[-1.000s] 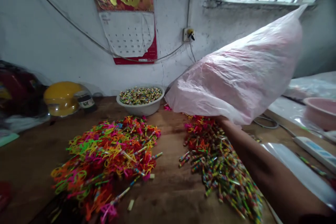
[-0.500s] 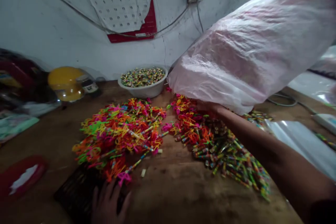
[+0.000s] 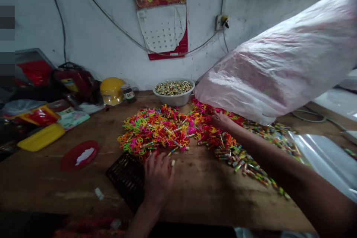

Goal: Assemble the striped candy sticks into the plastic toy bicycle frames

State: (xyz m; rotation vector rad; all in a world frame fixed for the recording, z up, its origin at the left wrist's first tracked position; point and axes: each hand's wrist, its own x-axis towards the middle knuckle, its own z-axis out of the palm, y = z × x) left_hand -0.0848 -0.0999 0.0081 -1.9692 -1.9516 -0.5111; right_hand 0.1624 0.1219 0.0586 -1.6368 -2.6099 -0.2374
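Observation:
A heap of small bright plastic pieces (image 3: 156, 130) in pink, orange, yellow and green lies mid-table, with some patterned sticks mixed in. My left hand (image 3: 158, 174) has its fingers spread at the heap's near edge, beside a dark slotted basket (image 3: 126, 180). Further off, my right hand (image 3: 220, 119) reaches into the red and pink pieces at the heap's right part; blur and the pieces obscure its fingertips. Short patterned sticks (image 3: 251, 167) spread below and beside my right forearm. A large translucent plastic bag (image 3: 267, 63) hangs just above that forearm.
A grey bowl (image 3: 175, 99) full of small patterned pieces stands by the wall. On the left are a red dish (image 3: 67, 158) with something white, a yellow tray (image 3: 41, 137), a yellow container (image 3: 111, 91) and a dark jar (image 3: 128, 93). Clear plastic sheeting (image 3: 326, 156) lies right.
The view has swung left and up, showing more of the wall and table. My left hand has moved forward from the basket to the heap's edge. Bright pieces now bridge more of the gap between the heaps.

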